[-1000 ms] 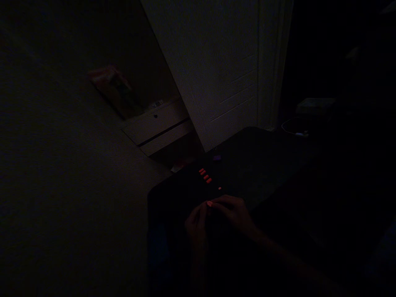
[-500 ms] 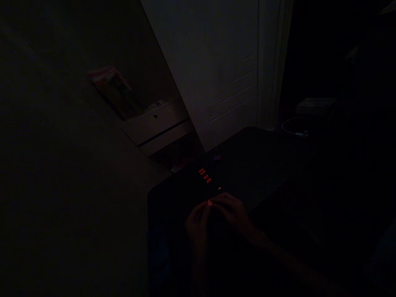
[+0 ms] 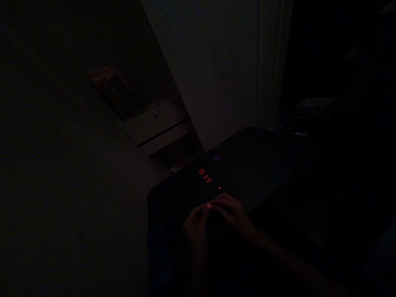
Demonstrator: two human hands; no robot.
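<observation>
The room is very dark. My left hand (image 3: 194, 225) and my right hand (image 3: 233, 212) meet over a dark table (image 3: 262, 165), fingertips pinched together on a small orange piece (image 3: 209, 205). Just beyond the hands, a short row of several small orange pieces (image 3: 205, 176) lies on the table. One more tiny orange bit (image 3: 219, 188) sits closer to my right hand. A small purple piece (image 3: 217, 157) lies farther back.
A pale door (image 3: 222, 70) stands behind the table. To its left are low drawers (image 3: 157, 128) and a leaning colourful object (image 3: 113, 88) against the wall. A white cable (image 3: 293, 130) and a flat box (image 3: 314, 105) lie at the right.
The hands have shifted only slightly, staying pinched on the orange piece. The picture has grown a little darker.
</observation>
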